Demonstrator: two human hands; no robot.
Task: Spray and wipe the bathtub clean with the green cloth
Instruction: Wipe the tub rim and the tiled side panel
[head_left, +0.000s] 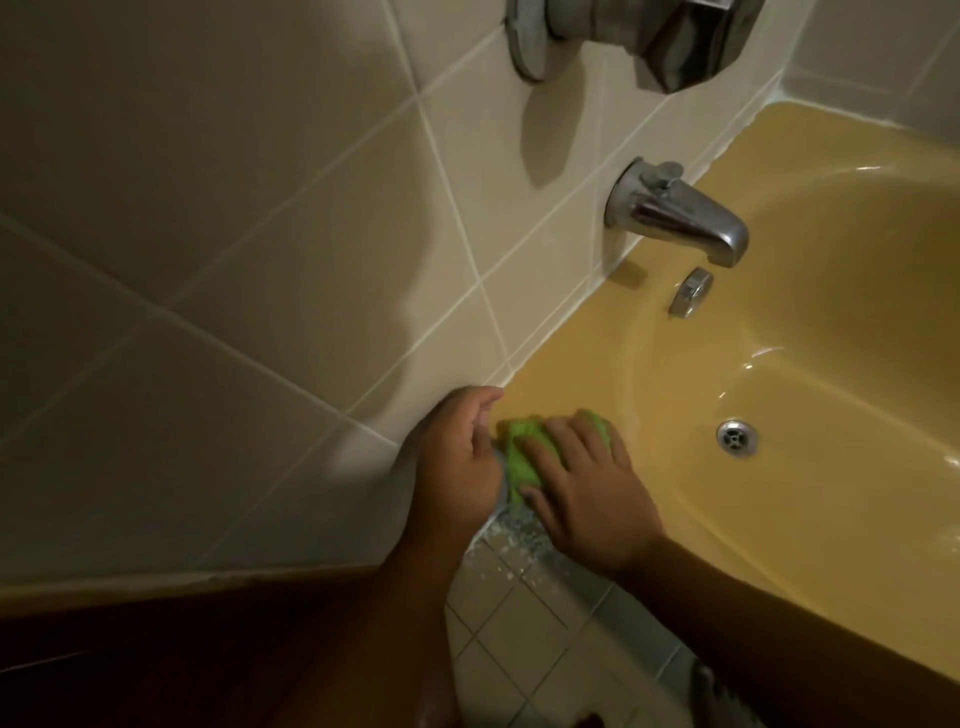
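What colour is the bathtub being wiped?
The bathtub is mustard yellow, seen best in the head view.

This is a bathroom, most likely in a home or a hotel room. A mustard-yellow bathtub (571, 353) is built in against a wall of large pale glazed tiles (260, 234) with white grout, and a line of sealant runs along the tub's rim. A chrome tub spout (680, 213) juts from the wall over the basin, with a chrome mixer control (623, 36) above it. An overflow plate (690, 299) sits on the tub's end wall and a round metal drain (736, 438) in its bottom. Small square floor tiles (524, 639) lie beside the tub.
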